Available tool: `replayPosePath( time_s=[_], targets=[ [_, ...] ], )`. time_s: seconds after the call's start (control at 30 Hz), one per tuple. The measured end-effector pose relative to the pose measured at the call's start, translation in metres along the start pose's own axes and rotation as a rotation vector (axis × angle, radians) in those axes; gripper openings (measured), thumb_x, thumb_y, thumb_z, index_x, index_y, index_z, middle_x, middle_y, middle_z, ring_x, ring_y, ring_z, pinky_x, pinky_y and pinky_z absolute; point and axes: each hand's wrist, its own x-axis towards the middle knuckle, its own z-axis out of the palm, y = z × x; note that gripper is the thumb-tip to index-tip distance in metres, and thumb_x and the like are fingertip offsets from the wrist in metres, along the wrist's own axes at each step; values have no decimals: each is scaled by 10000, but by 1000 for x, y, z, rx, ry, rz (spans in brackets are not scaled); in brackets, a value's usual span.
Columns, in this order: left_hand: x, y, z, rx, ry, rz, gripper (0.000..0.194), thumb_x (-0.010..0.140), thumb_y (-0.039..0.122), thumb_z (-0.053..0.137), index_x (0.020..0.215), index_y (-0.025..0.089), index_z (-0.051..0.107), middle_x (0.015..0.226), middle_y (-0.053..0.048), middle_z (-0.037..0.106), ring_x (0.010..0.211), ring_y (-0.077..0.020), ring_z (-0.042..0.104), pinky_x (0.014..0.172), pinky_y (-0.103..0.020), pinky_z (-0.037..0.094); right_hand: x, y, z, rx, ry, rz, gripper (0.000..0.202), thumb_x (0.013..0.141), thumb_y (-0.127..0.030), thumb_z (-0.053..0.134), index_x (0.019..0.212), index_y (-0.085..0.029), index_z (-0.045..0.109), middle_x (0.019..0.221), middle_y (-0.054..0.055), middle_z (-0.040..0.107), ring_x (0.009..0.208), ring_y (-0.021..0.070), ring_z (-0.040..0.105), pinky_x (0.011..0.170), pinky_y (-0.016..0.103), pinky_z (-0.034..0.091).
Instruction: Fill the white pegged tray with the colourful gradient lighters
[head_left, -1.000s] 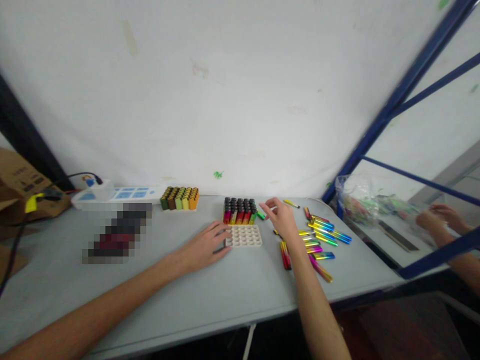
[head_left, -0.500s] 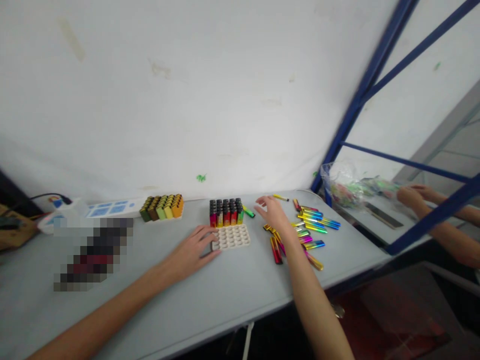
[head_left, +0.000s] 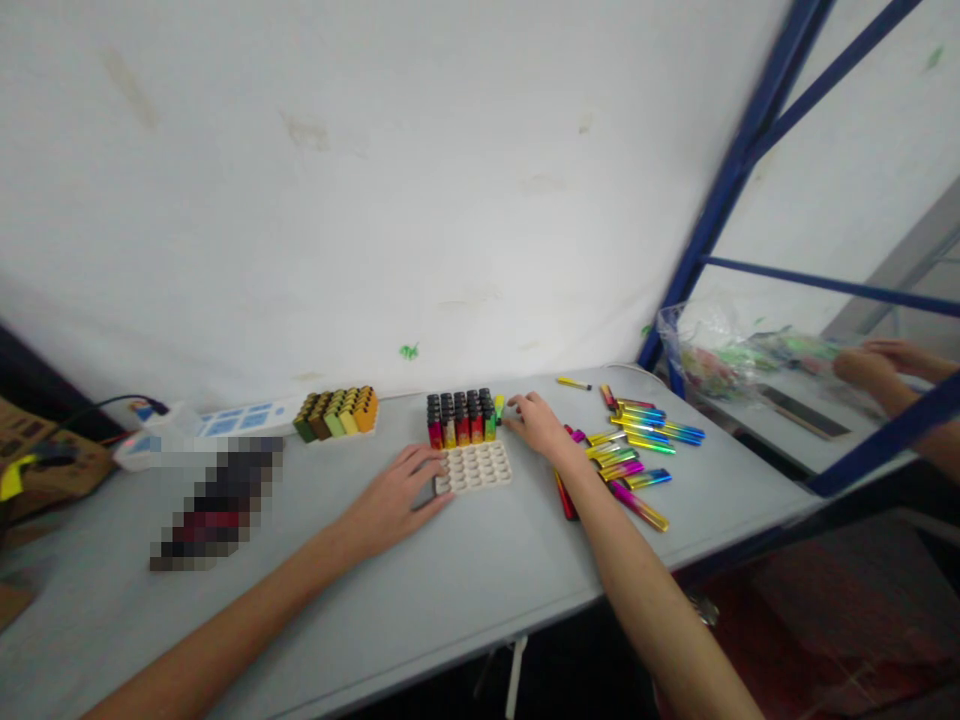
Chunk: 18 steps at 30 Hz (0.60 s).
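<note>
My right hand (head_left: 534, 424) has moved in to the loose green lighter (head_left: 499, 403) beside the upright lighters (head_left: 460, 427), putting it within fingertip reach; grip cannot be told. My left hand (head_left: 394, 498), thumb and fingers apart, contacts the white tray (head_left: 480, 468).

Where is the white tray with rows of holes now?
In the head view, the white tray is below centre, just in front of the black-topped lighters, with the left hand at its left edge.

Just right of the frame's centre, the right hand (head_left: 537, 425) has moved closer to the upright lighters (head_left: 462, 424). At its fingertips, the green lighter (head_left: 499, 405) now slants more steeply.
</note>
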Motion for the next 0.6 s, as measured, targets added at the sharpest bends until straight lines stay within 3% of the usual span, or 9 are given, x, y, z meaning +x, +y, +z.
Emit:
replayPosePath(
  time_s=[0.17, 0.3, 0.43, 0.6],
  targets=[
    [1, -2, 2, 7, 3, -3, 217, 991, 383, 582, 1114, 220, 656, 1248, -105, 629, 1237, -284, 532, 1109, -515, 458, -4, -17, 0, -49, 96, -14, 366, 1059, -343, 412, 1356, -212, 582, 1274, 132, 592, 1151, 230, 591, 998, 353, 463],
    [3, -3, 5, 16, 19, -17, 209, 983, 375, 590, 1105, 222, 662, 1225, -102, 637, 1230, -290, 530, 1102, -519, 462, -4, -28, 7, -170, -51, -23, 348, 1050, -318, 410, 1306, -230, 628, 1365, 145, 543, 1228, 270, 527, 1015, 406, 444],
    [7, -4, 7, 18, 45, -39, 217, 977, 382, 599, 1108, 221, 664, 1219, -98, 642, 1210, -283, 545, 1090, -509, 475, -3, -27, 8, -184, -75, 24, 345, 1051, -313, 407, 1307, -200, 609, 1298, 155, 575, 1179, 261, 545, 994, 379, 446],
    [13, -9, 15, 21, 91, -69, 220, 984, 370, 584, 1114, 211, 663, 1235, -109, 652, 1224, -287, 559, 1094, -531, 478, -4, -11, 5, -151, -42, 47, 411, 980, -78, 425, 1320, -235, 595, 1212, 144, 601, 1119, 256, 578, 954, 360, 446]
  ],
)
